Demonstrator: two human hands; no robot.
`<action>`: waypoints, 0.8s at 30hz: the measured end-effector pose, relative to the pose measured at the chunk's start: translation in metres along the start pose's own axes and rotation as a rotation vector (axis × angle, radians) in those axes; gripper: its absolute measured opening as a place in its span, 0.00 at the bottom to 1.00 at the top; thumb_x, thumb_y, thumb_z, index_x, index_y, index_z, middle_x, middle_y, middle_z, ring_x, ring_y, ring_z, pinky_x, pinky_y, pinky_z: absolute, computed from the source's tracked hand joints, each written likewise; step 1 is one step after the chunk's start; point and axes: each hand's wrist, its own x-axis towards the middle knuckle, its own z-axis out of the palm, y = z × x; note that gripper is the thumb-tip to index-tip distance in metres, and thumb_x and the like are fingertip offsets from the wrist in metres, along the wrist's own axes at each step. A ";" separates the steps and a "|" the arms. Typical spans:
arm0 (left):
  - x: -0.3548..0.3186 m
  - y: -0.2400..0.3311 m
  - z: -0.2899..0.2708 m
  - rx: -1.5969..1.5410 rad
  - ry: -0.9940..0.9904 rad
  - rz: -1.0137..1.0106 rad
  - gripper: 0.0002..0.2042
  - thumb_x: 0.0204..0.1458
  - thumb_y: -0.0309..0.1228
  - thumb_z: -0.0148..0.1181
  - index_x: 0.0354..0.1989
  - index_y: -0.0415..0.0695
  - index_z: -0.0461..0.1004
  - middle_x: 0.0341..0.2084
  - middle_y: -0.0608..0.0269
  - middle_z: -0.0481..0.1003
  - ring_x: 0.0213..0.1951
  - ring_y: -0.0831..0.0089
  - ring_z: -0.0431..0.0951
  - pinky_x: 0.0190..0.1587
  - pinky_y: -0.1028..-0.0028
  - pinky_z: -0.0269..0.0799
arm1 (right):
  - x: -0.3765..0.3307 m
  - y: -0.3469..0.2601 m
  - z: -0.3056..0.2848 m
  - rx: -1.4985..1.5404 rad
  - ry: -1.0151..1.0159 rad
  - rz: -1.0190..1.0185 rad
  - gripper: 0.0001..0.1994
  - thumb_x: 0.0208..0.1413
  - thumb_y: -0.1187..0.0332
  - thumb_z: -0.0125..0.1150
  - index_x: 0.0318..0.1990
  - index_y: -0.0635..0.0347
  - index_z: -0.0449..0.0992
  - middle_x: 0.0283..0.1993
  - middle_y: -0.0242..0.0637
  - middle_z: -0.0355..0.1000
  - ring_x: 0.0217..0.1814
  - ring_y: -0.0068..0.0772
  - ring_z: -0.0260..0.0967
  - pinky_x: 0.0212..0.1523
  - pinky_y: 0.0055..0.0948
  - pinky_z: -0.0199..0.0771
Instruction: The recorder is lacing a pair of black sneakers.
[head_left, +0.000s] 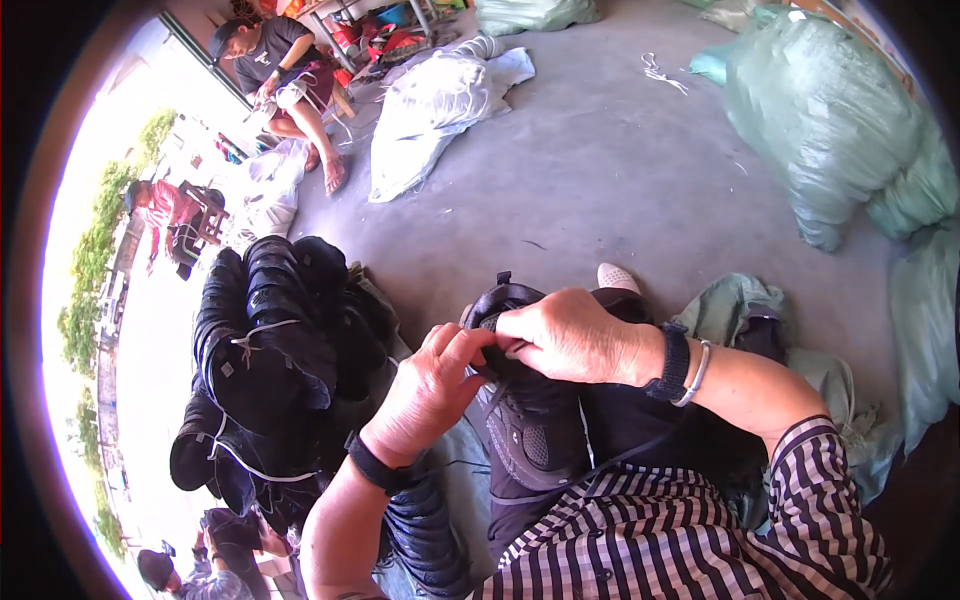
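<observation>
A black shoe upper [535, 440] with mesh patches lies on my lap, its opening pointing away from me. My left hand [425, 390] is closed at the left side of the opening, fingers and thumb pinched on the upper. From the right, my right hand [580, 340] reaches over the opening, its fingers curled and pinching; what they hold is hidden. The fingertips of both hands nearly meet above the lacing area. A thin dark shoelace [630, 452] trails from the upper across my lap to the right.
Left of me stands a tall stack of black shoe uppers [265, 380], tied with white cord. Green sacks [810, 120] bulge at the right, and a white sack [430, 110] lies ahead. A seated person [275, 65] works at the far left; others sit below. A light shoe tip [617, 277] shows ahead.
</observation>
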 end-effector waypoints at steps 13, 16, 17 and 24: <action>-0.013 -0.004 0.020 -0.086 0.156 0.000 0.36 0.32 0.14 0.66 0.56 0.41 0.63 0.34 0.59 0.71 0.39 0.62 0.75 0.44 0.66 0.72 | -0.008 0.002 0.027 -0.206 0.080 -0.345 0.02 0.46 0.71 0.56 0.27 0.57 0.70 0.21 0.32 0.69 0.26 0.33 0.73 0.28 0.34 0.72; -0.010 0.000 0.015 -0.077 0.095 0.038 0.40 0.31 0.16 0.68 0.59 0.41 0.60 0.38 0.58 0.70 0.41 0.61 0.73 0.45 0.66 0.72 | -0.010 0.006 0.022 -0.385 0.196 -0.427 0.04 0.46 0.69 0.56 0.29 0.55 0.70 0.22 0.27 0.66 0.24 0.28 0.69 0.27 0.29 0.68; -0.009 0.002 0.013 -0.055 0.067 0.055 0.41 0.31 0.17 0.69 0.61 0.41 0.59 0.40 0.57 0.70 0.41 0.61 0.73 0.46 0.66 0.72 | -0.010 0.008 0.015 -0.520 0.225 -0.386 0.03 0.47 0.69 0.56 0.29 0.55 0.70 0.21 0.28 0.65 0.23 0.29 0.69 0.26 0.31 0.68; -0.013 0.008 0.007 -0.034 -0.014 0.009 0.45 0.29 0.20 0.72 0.63 0.45 0.57 0.46 0.54 0.68 0.48 0.55 0.70 0.49 0.64 0.71 | -0.028 0.145 -0.071 0.069 0.916 0.225 0.04 0.57 0.68 0.57 0.37 0.57 0.72 0.25 0.30 0.69 0.19 0.23 0.65 0.19 0.24 0.66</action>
